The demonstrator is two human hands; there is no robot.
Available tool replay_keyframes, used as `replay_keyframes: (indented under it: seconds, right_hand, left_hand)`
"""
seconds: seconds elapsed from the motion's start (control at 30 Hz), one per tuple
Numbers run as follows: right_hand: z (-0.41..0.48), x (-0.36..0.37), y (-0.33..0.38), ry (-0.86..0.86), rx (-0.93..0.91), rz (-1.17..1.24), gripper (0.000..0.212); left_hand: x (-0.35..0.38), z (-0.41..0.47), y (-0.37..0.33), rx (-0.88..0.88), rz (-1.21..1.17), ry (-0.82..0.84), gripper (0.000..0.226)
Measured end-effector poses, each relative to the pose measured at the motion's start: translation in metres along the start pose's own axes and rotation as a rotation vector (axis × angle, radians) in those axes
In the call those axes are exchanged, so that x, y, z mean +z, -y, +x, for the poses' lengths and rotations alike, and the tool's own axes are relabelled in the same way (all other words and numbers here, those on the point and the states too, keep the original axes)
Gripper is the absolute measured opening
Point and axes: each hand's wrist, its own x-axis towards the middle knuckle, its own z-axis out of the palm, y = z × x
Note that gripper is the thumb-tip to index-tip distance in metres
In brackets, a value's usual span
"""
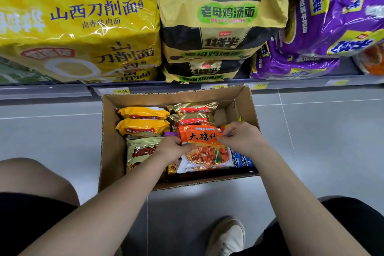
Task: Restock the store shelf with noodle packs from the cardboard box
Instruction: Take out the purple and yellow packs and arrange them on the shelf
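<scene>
Both hands, left [169,148] and right [241,137], pinch a glossy orange pack [204,147] over the corrugated box [110,151].

I'm looking at a shop aisle. A low shelf [45,91] is stacked with big noodle multipacks [83,27], yellow price tags [121,91] line its front rail, and grey floor tiles [311,141] run below.

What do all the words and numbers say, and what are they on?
"山西刀削面": yellow bag.
"老母鸡汤面": tan bag.
"1袋半": tan bag and purple bag.
"大豫竹": orange pack.
"15.00": yellow price tag.
"commande…": pale green pack, partly hidden.
Other price tags and small print: too blurred to read.
</scene>
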Motion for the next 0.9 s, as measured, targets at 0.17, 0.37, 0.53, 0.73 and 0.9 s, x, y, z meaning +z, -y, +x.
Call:
replay_keyframes:
  seconds: [0.17,0.37,0.53,0.73,0.9]
  right_hand:
    - [0.000,0.000,-0.001,0.001,-0.024,-0.015,0.023]
    - [0.001,0.003,-0.005,0.001,-0.013,-0.027,0.024]
    - [0.000,0.004,-0.013,0.028,0.009,-0.030,0.025]
    - [0.006,0.010,-0.011,0.014,0.037,-0.125,0.027]
    - [0.012,0.020,-0.006,0.098,0.042,-0.162,0.021]
  left_hand:
    - [0.013,0.002,-0.005,-0.081,-0.146,-0.020,0.034]
    - [0.021,-0.003,-0.012,-0.086,-0.343,-0.030,0.039]
    - [0.012,-0.006,-0.007,-0.162,-0.451,0.035,0.034]
    - [-0.044,-0.020,0.012,-0.098,-0.371,0.078,0.057]
    - [-0.083,-0.036,0.020,-0.041,-0.411,0.036,0.021]
